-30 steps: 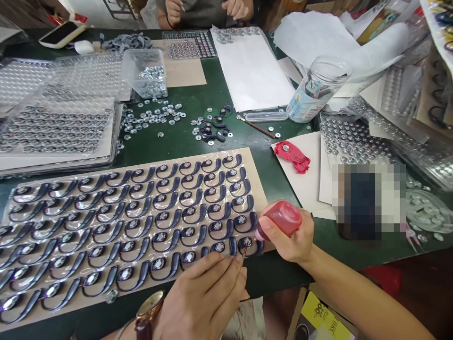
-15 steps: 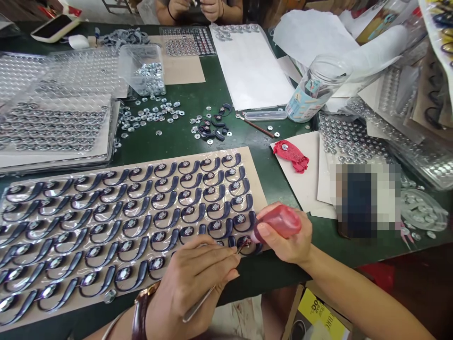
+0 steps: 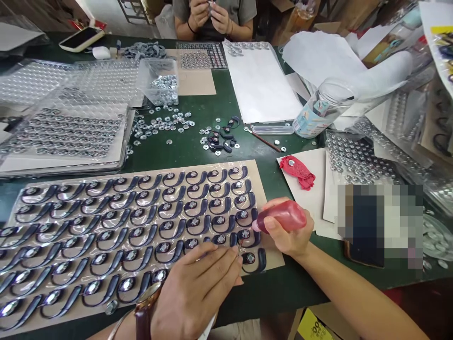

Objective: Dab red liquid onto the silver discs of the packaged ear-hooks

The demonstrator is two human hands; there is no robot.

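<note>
Gripping a red squeeze bottle (image 3: pixel 282 216), the right hand (image 3: pixel 290 233) tips its nozzle to a dark hook piece (image 3: pixel 245 234) on the cardboard sheet (image 3: pixel 264 200) — the left hand (image 3: pixel 198 290) pinches tweezers (image 3: pixel 239 246) beside it. Green table (image 3: pixel 198 156) beyond — loose washers (image 3: pixel 163 123), clear trays (image 3: pixel 63 127), a co-worker's hands (image 3: pixel 210 14).

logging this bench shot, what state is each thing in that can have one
red bottle: tipped sideways, gripped by right hand
thin tool: pinched in left hand, tip at an ear hook
ear hooks: in rows on the sheet
clear tub: open, holding metal discs
jar: lying on its side
phone: screen dark
</note>
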